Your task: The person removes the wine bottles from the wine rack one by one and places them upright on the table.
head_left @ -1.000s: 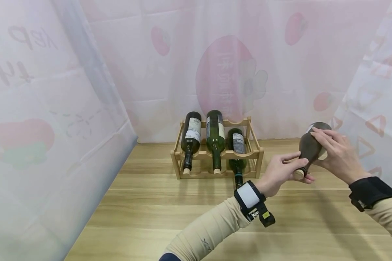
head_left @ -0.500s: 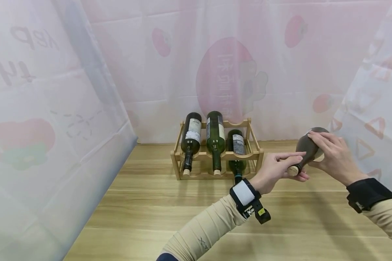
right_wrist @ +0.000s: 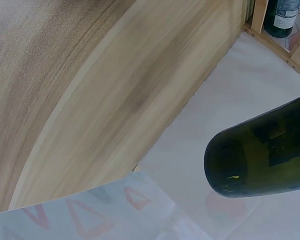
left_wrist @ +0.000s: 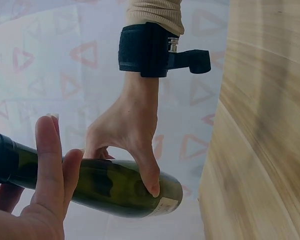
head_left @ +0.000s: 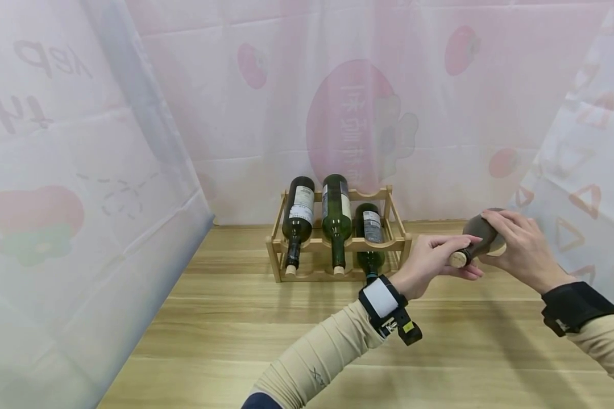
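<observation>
Both hands hold a dark green wine bottle (head_left: pixel 482 232) off the table at the right, its corked neck toward the head camera. My left hand (head_left: pixel 432 260) grips the neck, with the thumb side on top and fingers beneath. Around the wider body is my right hand (head_left: pixel 522 247); in the left wrist view, its thumb lies along the glass near the base. The right wrist view shows the bottle's rounded bottom end (right_wrist: pixel 227 165), but no fingers. To the left, a wooden wine rack (head_left: pixel 319 245) bears other corked bottles.
Two bottles, one dark (head_left: pixel 299 213) and one green (head_left: pixel 336 210), lie in the rack's upper level. A third bottle (head_left: pixel 370 233) lies lower at its right, its neck partly behind the left wrist strap. Printed curtains (head_left: pixel 266 130) surround the wooden table (head_left: pixel 225 335).
The bottle and both hands have shifted slightly left. Its base has dropped and its neck has come up a little, so the cork faces the camera more. The rack's bottles stay put.
</observation>
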Demonstrator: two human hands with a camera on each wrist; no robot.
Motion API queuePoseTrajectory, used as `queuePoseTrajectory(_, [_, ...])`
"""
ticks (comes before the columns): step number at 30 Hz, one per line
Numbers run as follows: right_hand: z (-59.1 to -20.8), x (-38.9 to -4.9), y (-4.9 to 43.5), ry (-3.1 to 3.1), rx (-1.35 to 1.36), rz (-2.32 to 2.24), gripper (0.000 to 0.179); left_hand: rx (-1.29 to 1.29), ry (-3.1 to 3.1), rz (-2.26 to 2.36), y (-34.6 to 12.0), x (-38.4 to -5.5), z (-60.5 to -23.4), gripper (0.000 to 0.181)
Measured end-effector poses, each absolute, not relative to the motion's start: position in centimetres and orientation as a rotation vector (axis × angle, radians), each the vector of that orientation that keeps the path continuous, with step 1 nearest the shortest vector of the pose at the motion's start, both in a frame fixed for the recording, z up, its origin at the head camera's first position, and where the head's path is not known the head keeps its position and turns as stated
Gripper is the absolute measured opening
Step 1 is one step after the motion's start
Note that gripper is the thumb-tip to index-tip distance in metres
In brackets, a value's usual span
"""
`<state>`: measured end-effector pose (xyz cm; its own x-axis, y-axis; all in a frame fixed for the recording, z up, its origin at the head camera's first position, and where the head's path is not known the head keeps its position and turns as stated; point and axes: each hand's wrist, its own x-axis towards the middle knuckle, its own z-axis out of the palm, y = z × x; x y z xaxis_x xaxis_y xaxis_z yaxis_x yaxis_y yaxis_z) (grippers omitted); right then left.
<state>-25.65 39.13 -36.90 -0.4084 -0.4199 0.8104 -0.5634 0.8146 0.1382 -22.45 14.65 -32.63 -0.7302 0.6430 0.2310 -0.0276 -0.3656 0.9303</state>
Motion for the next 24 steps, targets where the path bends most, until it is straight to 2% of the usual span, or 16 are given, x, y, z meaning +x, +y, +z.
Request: queuePoseTrajectory(24, [-36.9, -25.3, 38.8, -2.094, 0.688, 0.209, 0.097, 0.82, 1.484, 2.102, 14.7, -22.9, -31.4, 0.038])
